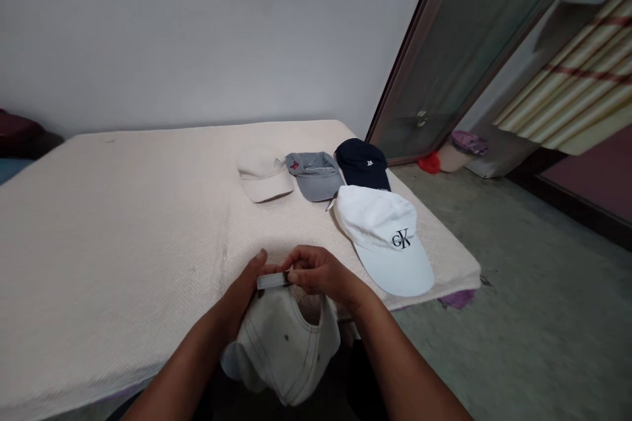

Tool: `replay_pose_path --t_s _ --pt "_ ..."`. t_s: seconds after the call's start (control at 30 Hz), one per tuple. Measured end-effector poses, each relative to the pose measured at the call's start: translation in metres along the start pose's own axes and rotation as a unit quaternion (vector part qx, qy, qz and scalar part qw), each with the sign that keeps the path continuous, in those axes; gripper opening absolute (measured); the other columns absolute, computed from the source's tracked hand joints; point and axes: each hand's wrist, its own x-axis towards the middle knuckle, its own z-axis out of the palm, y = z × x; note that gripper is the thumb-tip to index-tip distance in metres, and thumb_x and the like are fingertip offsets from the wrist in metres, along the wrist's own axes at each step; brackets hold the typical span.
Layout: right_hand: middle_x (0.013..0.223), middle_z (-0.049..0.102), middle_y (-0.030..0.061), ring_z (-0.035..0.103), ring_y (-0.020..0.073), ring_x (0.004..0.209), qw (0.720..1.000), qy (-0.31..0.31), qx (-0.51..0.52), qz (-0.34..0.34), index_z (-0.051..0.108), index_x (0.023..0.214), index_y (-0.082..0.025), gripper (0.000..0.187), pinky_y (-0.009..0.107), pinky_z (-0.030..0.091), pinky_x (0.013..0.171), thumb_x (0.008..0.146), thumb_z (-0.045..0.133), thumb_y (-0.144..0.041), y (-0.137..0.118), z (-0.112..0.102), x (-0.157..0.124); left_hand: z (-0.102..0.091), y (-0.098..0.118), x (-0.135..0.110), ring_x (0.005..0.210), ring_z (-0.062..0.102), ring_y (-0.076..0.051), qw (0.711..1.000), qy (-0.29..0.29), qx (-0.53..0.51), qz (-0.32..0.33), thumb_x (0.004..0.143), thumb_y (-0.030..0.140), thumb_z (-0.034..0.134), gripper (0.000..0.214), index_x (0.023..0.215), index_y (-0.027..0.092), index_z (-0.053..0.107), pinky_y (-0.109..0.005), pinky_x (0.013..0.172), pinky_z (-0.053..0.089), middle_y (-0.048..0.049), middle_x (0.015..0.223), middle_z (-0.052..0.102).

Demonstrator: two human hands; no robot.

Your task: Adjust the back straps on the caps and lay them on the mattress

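A light grey-beige baseball cap hangs between my hands at the near edge of the bed, its back opening and strap turned up. My left hand grips the cap's left side by the strap, thumb raised along it. With thumb and fingertips, my right hand pinches the strap's end near the opening. Past my right hand lies a white cap with black "CK" letters. Farther back rest a cream cap, a grey cap with a red mark, and a navy cap.
The bed has a cream textured cover and stands against a white wall. To the right are a grey floor, a glass-panelled door, a bin with a purple liner, and a striped curtain. A dark red item sits far left.
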Motion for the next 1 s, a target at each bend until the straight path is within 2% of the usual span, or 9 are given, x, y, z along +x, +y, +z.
replay_pose_path --t_s 0.07,0.17,0.27,0.4,0.53,0.63,0.73,0.83,1.0 --pt "0.05 0.042 -0.0084 0.033 0.0048 0.043 1.0 0.008 -0.023 -0.003 0.063 0.088 -0.016 0.023 0.018 0.024 0.041 0.072 0.069 -0.031 0.003 0.001 0.002 -0.001 0.002 -0.001 0.063 0.06 -0.02 0.999 0.001 0.034 0.012 0.078 0.059 0.049 0.051 0.088 0.013 0.069 -0.03 0.065 0.045 -0.0084 0.068 0.067" --pt "0.049 0.041 -0.0089 0.033 0.0048 0.042 0.999 0.02 -0.045 -0.001 0.062 0.087 -0.017 0.023 0.018 0.025 0.041 0.07 0.07 -0.031 0.008 0.002 0.004 -0.003 0.004 -0.001 0.068 0.061 -0.02 0.994 -0.018 0.108 0.028 0.073 0.042 0.065 0.031 0.085 0.014 0.069 -0.029 0.066 0.044 -0.0076 0.073 0.068" --pt "0.049 0.041 -0.0086 0.033 0.0048 0.042 0.998 0.032 -0.055 0.004 0.061 0.087 -0.017 0.023 0.018 0.025 0.041 0.072 0.069 -0.033 0.01 0.003 0.005 -0.005 0.002 0.003 0.064 0.06 -0.017 0.993 -0.029 0.114 0.025 0.071 0.033 0.069 0.021 0.082 0.014 0.068 -0.027 0.063 0.044 -0.0059 0.072 0.067" --pt "0.054 0.05 -0.0054 0.04 0.0066 0.045 0.998 0.041 -0.036 -0.008 0.059 0.089 -0.016 0.025 0.02 0.029 0.044 0.075 0.065 -0.036 0.008 0.0 0.004 -0.007 0.002 0.007 0.052 0.055 -0.012 0.998 -0.007 0.054 0.043 0.069 0.029 0.07 0.017 0.071 0.013 0.065 -0.024 0.054 0.041 -0.0027 0.061 0.063" --pt "0.073 0.061 0.0006 0.053 0.0115 0.064 0.999 0.033 -0.004 -0.001 0.061 0.093 -0.015 0.026 0.024 0.041 0.061 0.076 0.065 -0.035 0.0 -0.006 -0.006 -0.013 0.016 0.003 0.052 0.059 -0.015 0.993 0.066 -0.066 0.078 0.07 0.026 0.068 0.012 0.069 0.014 0.063 -0.025 0.054 0.046 -0.0021 0.06 0.064" --pt "0.087 0.061 0.0027 0.054 0.0137 0.076 1.0 0.005 0.016 0.022 0.063 0.096 -0.016 0.03 0.026 0.041 0.069 0.072 0.07 -0.033 -0.003 -0.012 -0.015 -0.027 0.032 0.001 0.058 0.065 -0.019 0.968 0.134 -0.193 0.089 0.077 0.027 0.058 0.014 0.075 0.015 0.066 -0.031 0.061 0.052 -0.004 0.065 0.069" --pt "0.083 0.061 0.002 0.054 0.0132 0.074 0.998 -0.004 0.053 0.024 0.064 0.093 -0.015 0.028 0.025 0.041 0.068 0.068 0.073 -0.024 0.0 -0.018 -0.015 -0.044 0.043 0.005 0.056 0.066 -0.018 0.937 0.173 -0.268 0.144 0.081 0.022 0.05 0.019 0.072 0.016 0.066 -0.029 0.062 0.055 -0.0024 0.062 0.07" --pt "0.078 0.062 0.0012 0.055 0.0118 0.069 0.993 0.05 0.104 -0.014 0.063 0.089 -0.014 0.025 0.024 0.04 0.065 0.066 0.072 -0.018 0.006 -0.021 -0.005 -0.053 0.048 0.014 0.055 0.067 -0.016 0.927 0.189 -0.276 0.171 0.082 0.019 0.048 0.02 0.075 0.016 0.066 -0.027 0.066 0.056 -0.0015 0.064 0.071" --pt "0.071 0.063 -0.0008 0.055 0.0115 0.06 0.96 0.189 0.179 -0.098 0.061 0.086 -0.017 0.024 0.022 0.04 0.057 0.065 0.07 -0.024 0.003 -0.021 0.026 -0.052 0.053 0.027 0.07 0.07 -0.024 0.928 0.193 -0.279 0.153 0.087 0.029 0.041 0.031 0.088 0.011 0.067 -0.038 0.078 0.055 -0.0075 0.07 0.073"
